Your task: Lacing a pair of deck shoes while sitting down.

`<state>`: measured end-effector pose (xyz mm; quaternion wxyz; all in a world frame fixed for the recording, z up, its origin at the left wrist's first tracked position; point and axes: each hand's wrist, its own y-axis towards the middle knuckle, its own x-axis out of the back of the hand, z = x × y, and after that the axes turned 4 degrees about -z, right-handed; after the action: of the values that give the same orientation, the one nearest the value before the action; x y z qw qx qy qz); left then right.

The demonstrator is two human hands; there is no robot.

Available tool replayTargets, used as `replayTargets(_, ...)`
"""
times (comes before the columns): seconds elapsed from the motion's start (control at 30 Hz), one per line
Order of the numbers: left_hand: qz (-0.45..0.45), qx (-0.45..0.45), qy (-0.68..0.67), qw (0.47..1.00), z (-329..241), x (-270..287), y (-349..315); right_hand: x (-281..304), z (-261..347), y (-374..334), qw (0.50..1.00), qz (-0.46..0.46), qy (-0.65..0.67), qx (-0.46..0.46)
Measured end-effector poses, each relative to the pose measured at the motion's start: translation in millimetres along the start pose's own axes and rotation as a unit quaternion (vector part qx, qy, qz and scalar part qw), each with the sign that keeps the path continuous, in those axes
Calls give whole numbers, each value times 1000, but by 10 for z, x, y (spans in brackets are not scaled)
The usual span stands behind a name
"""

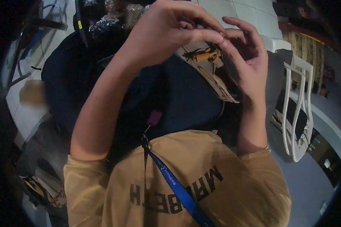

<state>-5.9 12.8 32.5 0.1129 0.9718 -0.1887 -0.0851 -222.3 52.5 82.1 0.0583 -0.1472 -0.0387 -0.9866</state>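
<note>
Tan cloth fills the lower part of the head view, where we look down on the wearer's shirt (170, 162), marked with dark lettering. A blue lanyard (182, 193) crosses it slantwise, ending in a metal clip and a purple tag (154, 117) over dark fabric (185, 98). Both bare forearms rise from the short sleeves toward the upper middle of the view. There the left hand (166, 34) and the right hand (250, 53) meet at the fingertips, thumbs and forefingers drawn together and the right hand's other fingers curved. We note a small brownish bit (222, 34) where the tips meet; it is too small to identify, and we cannot tell whether either hand grips it. Just below the fingertips lies a pale strip (213, 78), slanting down to the right, with an orange piece (202, 55) near its upper end. To the right we see a white chair (298, 90) with an openwork back; at the upper left, glossy wrapped items (111, 20); at the top, pale floor tiles (252, 10).
</note>
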Motion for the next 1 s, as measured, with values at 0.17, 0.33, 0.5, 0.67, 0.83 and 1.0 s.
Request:
replayTargets(0.17, -38, 17, 14, 999, -93, -39, -25, 242, -33, 231, 988, 101, -109, 44)
replayTargets(0.33, -48, 11, -35, 998, 102, -103, 44, 362, -366, 165, 998, 55, -43, -4)
replayTargets(0.5, -17, 8, -29, 999, 56, -44, 160, -107, -334, -254, 990, -133, 47, -12)
replayTargets(0.67, 23, 99, -84, 991, 61, -8, 179, -158, -327, -257, 986, -120, 113, -37)
replayTargets(0.83, 20, 51, -45, 998, 32, 7, 140, -41, -280, -91, 997, -37, -43, 45)
replayTargets(1.0, 9, 85, -33, 996, 118, 33, 103, 7, -302, 22, 994, -37, -72, 69)
